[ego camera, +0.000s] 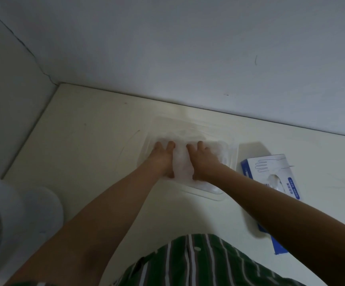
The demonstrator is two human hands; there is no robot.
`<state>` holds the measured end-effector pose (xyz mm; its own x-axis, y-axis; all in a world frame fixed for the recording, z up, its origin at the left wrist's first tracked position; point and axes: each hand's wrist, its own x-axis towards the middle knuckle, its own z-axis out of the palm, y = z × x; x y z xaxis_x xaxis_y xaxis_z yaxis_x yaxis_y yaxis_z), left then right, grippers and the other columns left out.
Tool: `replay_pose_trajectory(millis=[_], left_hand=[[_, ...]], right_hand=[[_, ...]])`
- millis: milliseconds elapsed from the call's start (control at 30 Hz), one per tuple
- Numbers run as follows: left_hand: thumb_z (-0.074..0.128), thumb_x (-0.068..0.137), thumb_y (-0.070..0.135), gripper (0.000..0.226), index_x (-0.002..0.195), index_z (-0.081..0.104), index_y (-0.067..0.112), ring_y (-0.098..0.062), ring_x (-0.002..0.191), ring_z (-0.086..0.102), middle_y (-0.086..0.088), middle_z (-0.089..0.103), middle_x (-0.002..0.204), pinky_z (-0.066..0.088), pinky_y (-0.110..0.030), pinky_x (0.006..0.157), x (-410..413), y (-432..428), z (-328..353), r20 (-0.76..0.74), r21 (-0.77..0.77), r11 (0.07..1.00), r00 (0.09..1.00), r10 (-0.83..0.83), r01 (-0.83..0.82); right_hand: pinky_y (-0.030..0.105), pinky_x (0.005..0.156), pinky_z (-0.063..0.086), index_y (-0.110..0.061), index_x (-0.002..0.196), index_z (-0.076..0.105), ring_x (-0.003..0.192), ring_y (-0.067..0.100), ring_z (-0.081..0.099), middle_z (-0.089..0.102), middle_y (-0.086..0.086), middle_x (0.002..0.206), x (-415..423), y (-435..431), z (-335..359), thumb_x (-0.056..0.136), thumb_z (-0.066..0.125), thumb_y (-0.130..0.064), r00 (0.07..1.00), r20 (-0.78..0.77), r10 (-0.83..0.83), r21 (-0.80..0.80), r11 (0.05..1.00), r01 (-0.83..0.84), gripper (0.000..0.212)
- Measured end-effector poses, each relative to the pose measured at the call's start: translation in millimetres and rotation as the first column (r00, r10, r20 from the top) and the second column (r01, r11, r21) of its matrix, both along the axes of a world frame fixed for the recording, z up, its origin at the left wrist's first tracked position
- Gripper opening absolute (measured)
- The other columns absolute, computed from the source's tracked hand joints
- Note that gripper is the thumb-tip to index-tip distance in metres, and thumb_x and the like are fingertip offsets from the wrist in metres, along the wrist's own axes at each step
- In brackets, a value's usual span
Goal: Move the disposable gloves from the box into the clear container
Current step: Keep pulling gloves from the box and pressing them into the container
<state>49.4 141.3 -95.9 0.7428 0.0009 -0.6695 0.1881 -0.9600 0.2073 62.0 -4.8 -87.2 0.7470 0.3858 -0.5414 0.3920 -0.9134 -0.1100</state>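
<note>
Head view looks down on a cream bench (89, 145) set into a corner of a pale wall (188, 58). Near the middle of the bench stands the clear container (207, 195), and a crumpled pile of thin, see-through gloves (183, 163) lies inside it. Both hands are down in the container, side by side with a ridge of gloves bunched between them. The left hand (163, 159) and the right hand (204, 162) lie palm down with fingers stretched forward and a little spread, pressing on the pile rather than curling round it. Just to the right of the container lies the blue and white box (270, 168), flat on the bench, with a glove outline printed on top and some white film showing in its oval opening. The right forearm crosses over the near end of the box. A white fan (12, 213) stands at the lower left. A green striped shirt (198, 263) fills the bottom edge.
</note>
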Motion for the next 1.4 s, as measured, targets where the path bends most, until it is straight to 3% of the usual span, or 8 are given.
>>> replay_pose_trajectory(millis=[167, 433, 600, 733, 900, 1067, 1233, 1400], left_hand=[[0.085, 0.067, 0.035, 0.122, 0.152, -0.002, 0.029, -0.041, 0.139, 0.022, -0.022, 0.001, 0.150, 0.036, -0.038, 0.108, 8.3, -1.9, -11.3, -0.020, 0.051, 0.998, 1.000, -0.024, 0.025], [0.076, 0.077, 0.032, 0.108, 0.153, -0.001, 0.025, -0.043, 0.139, 0.023, -0.028, -0.003, 0.153, 0.036, -0.040, 0.109, 21.0, -0.9, -9.1, 0.031, 0.081, 0.996, 0.999, -0.041, 0.038], [0.054, 0.091, 0.024, 0.041, 0.130, 0.047, 0.015, -0.031, 0.113, 0.053, -0.013, 0.051, 0.125, 0.044, -0.035, 0.080, 25.3, -4.7, 17.1, 0.329, 0.196, 0.981, 0.942, -0.071, 0.005], [0.043, 0.095, 0.023, 0.021, 0.099, 0.060, 0.011, -0.028, 0.086, 0.061, -0.009, 0.061, 0.095, 0.040, -0.030, 0.067, 24.7, -27.1, 35.4, 0.601, 0.093, 0.996, 0.798, -0.045, -0.014], [0.037, 0.098, 0.048, 0.045, 0.072, 0.053, 0.016, -0.026, 0.078, 0.059, -0.002, 0.059, 0.074, 0.037, -0.030, 0.065, 12.9, -69.8, 47.8, 0.496, -0.186, 0.972, 0.868, -0.030, 0.140], [0.043, 0.076, 0.082, 0.071, 0.103, 0.059, 0.018, -0.020, 0.087, 0.058, 0.000, 0.064, 0.094, 0.046, -0.034, 0.078, 8.2, -99.5, 51.7, 0.329, -0.206, 0.971, 0.943, -0.052, 0.125], [0.053, 0.080, 0.071, 0.062, 0.112, 0.057, 0.017, -0.024, 0.099, 0.059, -0.003, 0.064, 0.106, 0.041, -0.031, 0.075, 7.1, -105.1, 45.9, 0.336, -0.129, 0.987, 0.941, -0.043, 0.091], [0.058, 0.081, 0.062, 0.055, 0.111, 0.056, 0.016, -0.025, 0.096, 0.060, -0.005, 0.065, 0.107, 0.041, -0.029, 0.073, 18.4, -91.6, 51.9, 0.399, -0.089, 0.996, 0.916, 0.049, -0.015]], right_hand=[[0.038, 0.106, 0.032, -0.017, 0.153, 0.001, 0.129, 0.041, 0.032, 0.011, 0.023, 0.151, 2.9, -1.5, -3.2, 0.080, 0.073, -0.032, 0.999, -0.036, -0.033, -0.112, 0.993, 0.029, 0.104], [0.040, 0.112, 0.024, -0.018, 0.154, 0.000, 0.135, 0.043, 0.023, 0.009, 0.021, 0.153, 20.9, 1.6, -5.2, 0.078, 0.075, -0.034, 0.996, -0.049, -0.071, -0.125, 0.990, 0.064, 0.108], [0.038, 0.100, 0.043, -0.014, 0.138, 0.047, 0.125, 0.028, 0.044, 0.043, 0.012, 0.138, 32.0, 1.3, 29.3, 0.086, 0.065, -0.023, 0.997, 0.061, -0.046, 0.224, 0.974, 0.032, 0.055], [0.033, 0.076, 0.051, -0.018, 0.098, 0.067, 0.088, 0.024, 0.063, 0.066, 0.003, 0.097, 35.6, -20.5, 69.5, 0.087, 0.055, -0.022, 0.925, 0.246, -0.290, 0.477, 0.867, 0.145, 0.017], [0.034, 0.084, 0.051, -0.011, 0.094, 0.059, 0.091, 0.027, 0.066, 0.061, 0.007, 0.089, 34.8, -85.3, 98.0, 0.093, 0.042, -0.026, 0.927, 0.172, -0.334, -0.079, 0.933, 0.351, 0.023], [0.036, 0.094, 0.051, -0.004, 0.127, 0.053, 0.103, 0.027, 0.064, 0.063, 0.012, 0.115, 9.8, -121.0, 95.1, 0.098, 0.049, -0.040, 0.915, -0.158, -0.371, -0.359, 0.885, 0.297, 0.046], [0.038, 0.086, 0.055, -0.005, 0.139, 0.030, 0.098, 0.026, 0.062, 0.062, 0.012, 0.112, 8.8, -132.0, 46.8, 0.073, 0.081, -0.036, 0.903, -0.095, -0.418, -0.168, 0.901, 0.400, 0.089], [0.034, 0.086, 0.054, -0.014, 0.131, 0.045, 0.103, 0.021, 0.058, 0.059, 0.007, 0.118, 15.6, -119.8, 30.2, 0.074, 0.079, -0.019, 0.972, 0.028, -0.234, 0.156, 0.961, 0.227, 0.067]])
